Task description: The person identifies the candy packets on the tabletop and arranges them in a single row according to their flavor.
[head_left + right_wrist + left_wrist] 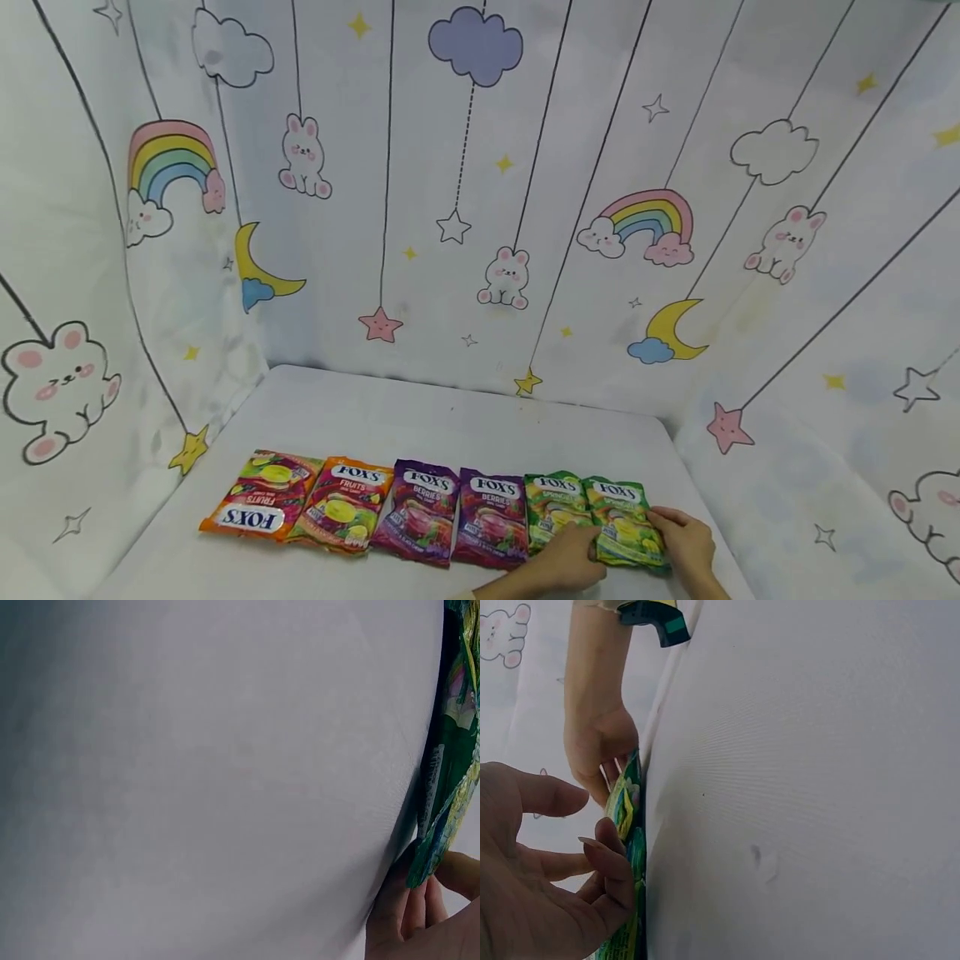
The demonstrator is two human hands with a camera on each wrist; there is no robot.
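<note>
My right hand [686,543] pinches the right edge of the outermost green Fox's candy bag [628,525]. In the right wrist view, the fingers [390,904] lie on one side of the bag's edge and the thumb on the other. My left hand [572,560] is at this bag's left edge, over the lower part of the neighbouring green candy bag [553,493]. The left wrist view shows its fingers [615,874] bent against the green packaging, with the thumb apart from them.
Left of the green bags lie two purple berries candy bags [491,518] and two orange-red fruits bags [339,504], the leftmost turned upside down. All sit in one row on the white table [420,417]. Patterned cloth walls [337,208] stand behind and at both sides.
</note>
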